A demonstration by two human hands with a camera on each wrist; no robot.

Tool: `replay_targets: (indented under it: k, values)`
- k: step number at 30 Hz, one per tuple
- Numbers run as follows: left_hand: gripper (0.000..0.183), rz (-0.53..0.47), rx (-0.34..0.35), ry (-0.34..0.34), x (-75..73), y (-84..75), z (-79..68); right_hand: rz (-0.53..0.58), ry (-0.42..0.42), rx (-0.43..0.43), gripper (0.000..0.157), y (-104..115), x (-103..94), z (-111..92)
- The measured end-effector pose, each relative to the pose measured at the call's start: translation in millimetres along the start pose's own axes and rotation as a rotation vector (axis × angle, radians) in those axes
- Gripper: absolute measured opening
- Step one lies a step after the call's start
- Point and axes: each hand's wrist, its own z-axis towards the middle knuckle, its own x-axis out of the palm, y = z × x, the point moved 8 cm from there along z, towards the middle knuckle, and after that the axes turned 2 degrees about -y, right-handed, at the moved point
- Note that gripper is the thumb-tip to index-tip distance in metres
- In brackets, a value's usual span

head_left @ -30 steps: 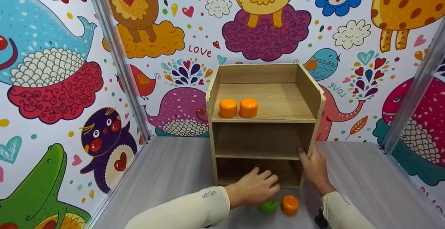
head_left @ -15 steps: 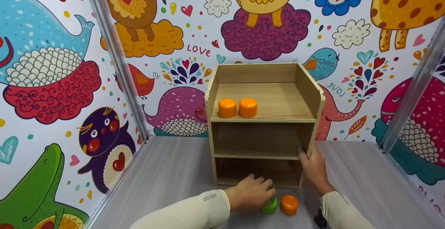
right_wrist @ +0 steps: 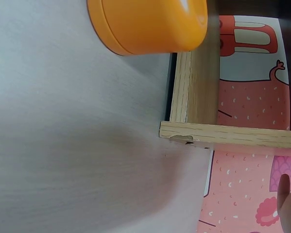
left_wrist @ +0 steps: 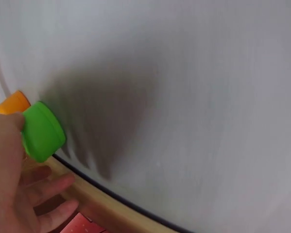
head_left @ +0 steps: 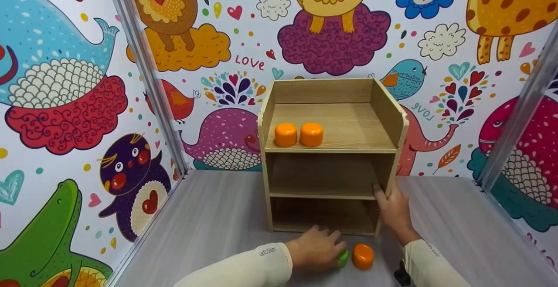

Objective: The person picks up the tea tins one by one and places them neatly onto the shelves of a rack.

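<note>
In the head view, my left hand (head_left: 318, 248) is low over the table in front of the wooden shelf (head_left: 331, 150). It pinches a small green cup (left_wrist: 42, 132); the left wrist view has the thumb on the cup's side and the other fingers spread below. Just right of it, an orange cup-like piece (head_left: 362, 256) of similar size stands on the table. My right hand (head_left: 396, 212) holds the shelf's right side panel, thumb at the front edge and fingers along the outside. Only its fingertips enter the right wrist view, at the right edge.
Two orange pieces (head_left: 298, 134) stand side by side at the left front of the top deck. The lower two compartments open toward me. Printed cartoon walls (head_left: 244, 86) enclose the grey table (head_left: 209, 217) at the back and sides.
My left hand has come down and slightly toward me, closing on the green cup and covering more of it. The right hand stays on the shelf's side panel.
</note>
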Motion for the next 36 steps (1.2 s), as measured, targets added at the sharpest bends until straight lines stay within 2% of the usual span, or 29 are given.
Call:
replay_targets:
  k: [10, 19, 29, 36]
  values:
    - [0.044, -0.027, 0.003, -0.012, 18.2, -5.6, 6.2, -0.019, -0.013, -0.005, 0.061, -0.2, -1.9, 0.4]
    - [0.045, -0.058, -0.003, -0.021, 24.2, -4.9, 8.1, -0.018, 0.013, 0.020, 0.063, -1.8, -0.3, 0.4]
    - [0.041, -0.099, -0.001, -0.118, 28.7, -5.9, 7.0, -0.023, -0.026, -0.019, 0.060, 3.1, -2.5, -0.7]
    - [0.040, -0.141, -0.008, -0.140, 32.0, -5.6, 8.5, 0.008, -0.005, -0.007, 0.061, 1.4, -0.8, -1.0]
